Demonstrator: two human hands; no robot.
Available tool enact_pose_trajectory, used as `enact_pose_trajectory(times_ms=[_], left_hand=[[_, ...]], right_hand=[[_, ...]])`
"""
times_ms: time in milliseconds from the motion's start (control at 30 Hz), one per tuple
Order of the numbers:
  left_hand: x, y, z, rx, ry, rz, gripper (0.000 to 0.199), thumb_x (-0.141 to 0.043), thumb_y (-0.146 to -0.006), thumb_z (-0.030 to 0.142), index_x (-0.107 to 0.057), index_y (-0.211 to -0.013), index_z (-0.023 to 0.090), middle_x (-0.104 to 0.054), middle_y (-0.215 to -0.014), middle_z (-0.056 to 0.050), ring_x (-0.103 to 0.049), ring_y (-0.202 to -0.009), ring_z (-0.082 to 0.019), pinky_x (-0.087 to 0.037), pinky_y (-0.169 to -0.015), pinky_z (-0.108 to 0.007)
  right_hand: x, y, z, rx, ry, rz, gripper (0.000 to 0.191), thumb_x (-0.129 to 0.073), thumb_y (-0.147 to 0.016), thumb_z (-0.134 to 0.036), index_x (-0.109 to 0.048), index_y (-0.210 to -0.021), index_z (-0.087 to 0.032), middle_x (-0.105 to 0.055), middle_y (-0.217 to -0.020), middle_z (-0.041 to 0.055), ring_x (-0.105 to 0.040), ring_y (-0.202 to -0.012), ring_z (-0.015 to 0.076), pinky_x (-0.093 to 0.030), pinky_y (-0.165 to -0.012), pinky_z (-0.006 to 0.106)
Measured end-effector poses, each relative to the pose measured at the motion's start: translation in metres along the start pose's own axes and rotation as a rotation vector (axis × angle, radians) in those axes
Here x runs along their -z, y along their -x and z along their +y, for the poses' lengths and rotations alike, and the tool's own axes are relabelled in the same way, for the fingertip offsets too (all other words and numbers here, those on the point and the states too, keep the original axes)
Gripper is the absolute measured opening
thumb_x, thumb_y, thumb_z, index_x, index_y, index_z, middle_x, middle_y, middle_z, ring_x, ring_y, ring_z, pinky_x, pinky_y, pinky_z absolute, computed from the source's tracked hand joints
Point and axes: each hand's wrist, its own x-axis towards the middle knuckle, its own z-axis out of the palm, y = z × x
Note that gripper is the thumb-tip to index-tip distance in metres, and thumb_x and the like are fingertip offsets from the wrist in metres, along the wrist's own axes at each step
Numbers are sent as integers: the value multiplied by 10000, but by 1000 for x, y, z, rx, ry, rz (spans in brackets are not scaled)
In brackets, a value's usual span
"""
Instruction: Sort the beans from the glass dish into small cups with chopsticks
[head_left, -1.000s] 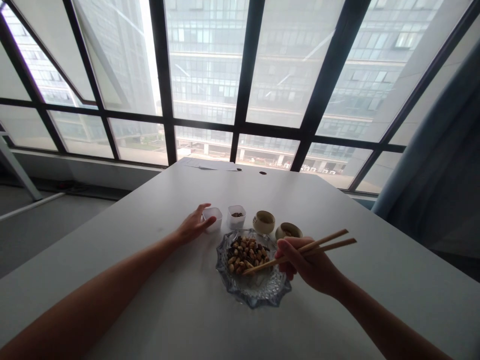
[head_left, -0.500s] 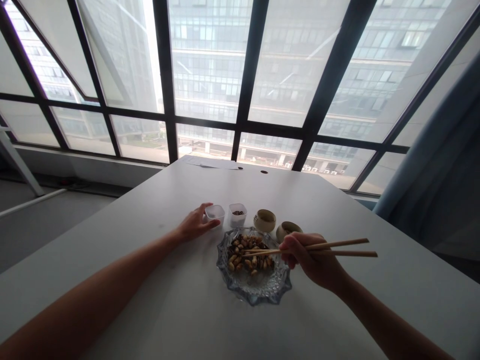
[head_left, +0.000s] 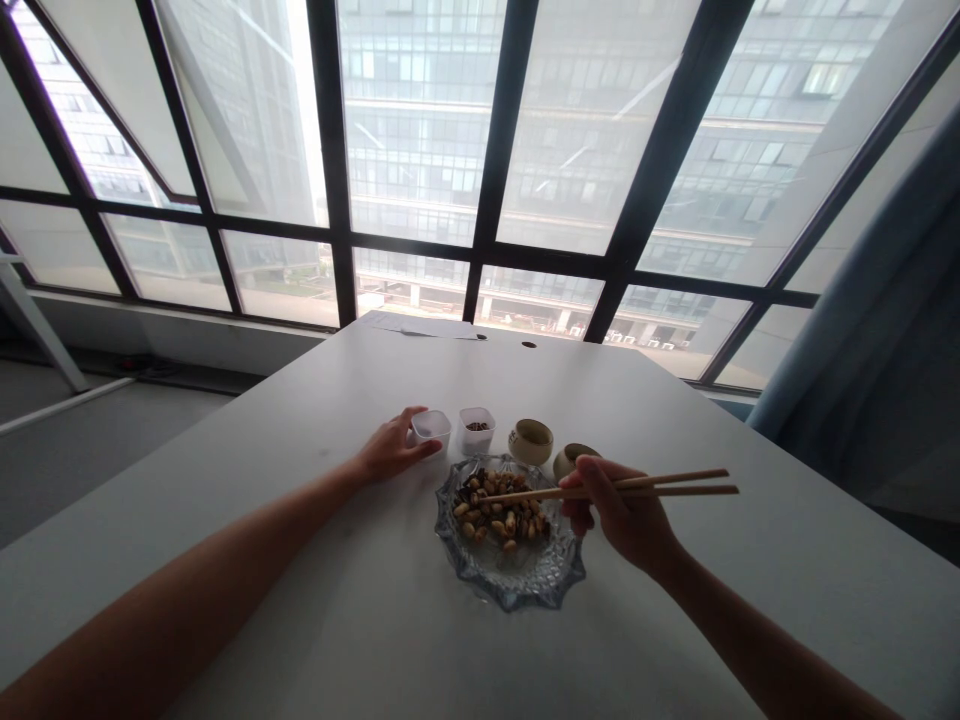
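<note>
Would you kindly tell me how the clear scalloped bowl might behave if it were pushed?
The bowl looks like thick patterned glass, so it is probably rigid and rather heavy. Its wide, low shape suggests sliding rather than tipping. The loosely piled nuts inside may shift if it is jolted.

Left arm [head_left: 255, 545] stretched from lower left, left hand [head_left: 390, 449] held cupped; right arm [head_left: 757, 625] from lower right, right hand [head_left: 628, 512] pinched.

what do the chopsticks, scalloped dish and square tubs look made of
Chopsticks: probably wood or bamboo, matte, from the even pale-tan color.
Scalloped dish: likely glass, glossy, with a see-through, faceted rim.
Square tubs: apparently smooth plastic, since the walls look translucent.
</note>
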Motion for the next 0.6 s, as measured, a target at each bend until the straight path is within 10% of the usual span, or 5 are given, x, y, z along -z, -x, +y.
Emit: enact_pose_trajectory(times_ms=[200, 600], left_hand=[[-1, -1, -2, -10, -7, 6, 818, -567, -751, 723, -457, -1340, 166, -677, -1083, -131, -648, -958, -290, -495, -863, -423], [-2, -1, -5, -15, -20, 6, 839, -553, -746, 739, -449, -1343, 159, -663, -1151, -154, -646, -1007, -301, -497, -886, -426]], right_hand=[[21, -22, 20, -259, -258, 325, 484, -719, -737, -610, -641, -635, -144, -611, -443, 46, -524, -328, 130, -417, -285, 224], [24, -24, 22, -399, -387, 405, 372, -691, -835, -448, -643, -657, -125, -605, -458, 36, -521, -357, 98, -409, -305, 172]])
